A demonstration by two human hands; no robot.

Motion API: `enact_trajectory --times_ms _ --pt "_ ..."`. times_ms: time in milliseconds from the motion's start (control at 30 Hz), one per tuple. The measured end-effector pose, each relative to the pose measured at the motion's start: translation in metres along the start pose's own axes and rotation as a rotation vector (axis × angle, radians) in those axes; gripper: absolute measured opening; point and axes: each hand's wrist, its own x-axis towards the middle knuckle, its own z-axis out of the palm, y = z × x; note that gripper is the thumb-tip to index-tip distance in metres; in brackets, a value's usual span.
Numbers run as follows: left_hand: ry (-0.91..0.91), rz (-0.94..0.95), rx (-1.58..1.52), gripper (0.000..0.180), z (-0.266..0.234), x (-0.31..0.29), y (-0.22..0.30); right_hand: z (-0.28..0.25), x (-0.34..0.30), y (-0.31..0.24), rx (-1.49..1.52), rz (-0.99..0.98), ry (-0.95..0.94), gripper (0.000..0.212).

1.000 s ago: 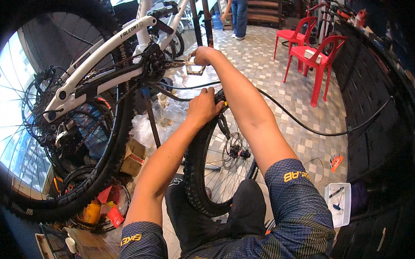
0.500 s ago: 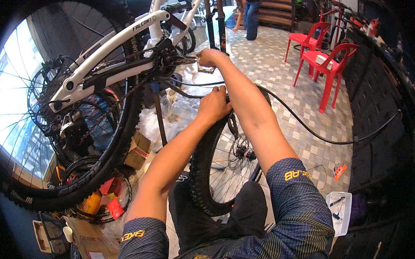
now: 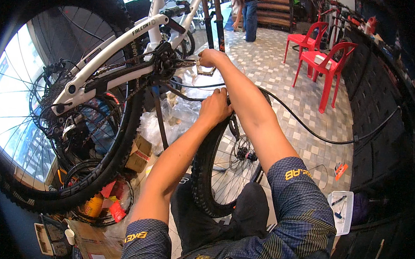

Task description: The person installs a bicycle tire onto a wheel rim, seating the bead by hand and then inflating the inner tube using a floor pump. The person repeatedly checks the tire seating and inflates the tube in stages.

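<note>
Two hands, two separate parts. Left hand (image 3: 216, 106) lay curled over the top of the loose wheel (image 3: 203, 175), upright between the bent knees; fingertips hidden, so couldn't tell whether it pinched anything. Right hand (image 3: 212, 58), wrist bent down, was at the platform pedal (image 3: 205, 71) on the white bike frame (image 3: 118, 44); fingers bent, grip unclear.

Containers: white plastic basket (image 3: 349, 212), off to the right, held a slim black tool (image 3: 338, 200) and a blue-handled tool (image 3: 337, 215). Small white box (image 3: 322, 61) sat on the near red chair (image 3: 324, 95); contents not visible. Brown cardboard box (image 3: 139, 156) stood near the rear wheel (image 3: 92, 179), inside not readable. White cup (image 3: 69, 236) was next to a larger carton (image 3: 89, 244), lower left.

Room: bare tile floor (image 3: 275, 63) ran from the loose wheel out to the chairs, bounded right by black cabinets (image 3: 379, 118). Black hose (image 3: 304, 132) curved across that stretch. Left side was tight: rear wheel, stand leg (image 3: 159, 118) and crumpled clear plastic (image 3: 154, 127) packed together.

Materials: chunky rubber knobs on both tyres, glossy white frame tubing, metal pedal with an open cage, small mixed grey-and-white tiles, moulded red plastic chair.
</note>
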Motion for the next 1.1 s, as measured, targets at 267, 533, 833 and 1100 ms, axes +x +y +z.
enact_trajectory --times_ms 267,533,833,1100 --pt "-0.017 -0.025 0.04 0.06 0.001 0.0 -0.009 -0.007 -0.024 -0.005 -0.015 0.027 0.026 0.05" --pt "0.05 -0.004 0.011 0.055 0.007 0.004 -0.009 -0.016 -0.078 0.036 0.252 -0.155 0.304 0.049" --pt "-0.015 -0.184 -0.14 0.064 0.016 0.017 -0.036 0.083 -0.252 0.085 0.754 0.016 0.44 0.029" --pt "-0.285 -0.242 -0.287 0.066 0.038 0.046 -0.08 0.169 -0.236 0.079 0.958 0.158 0.576 0.032"
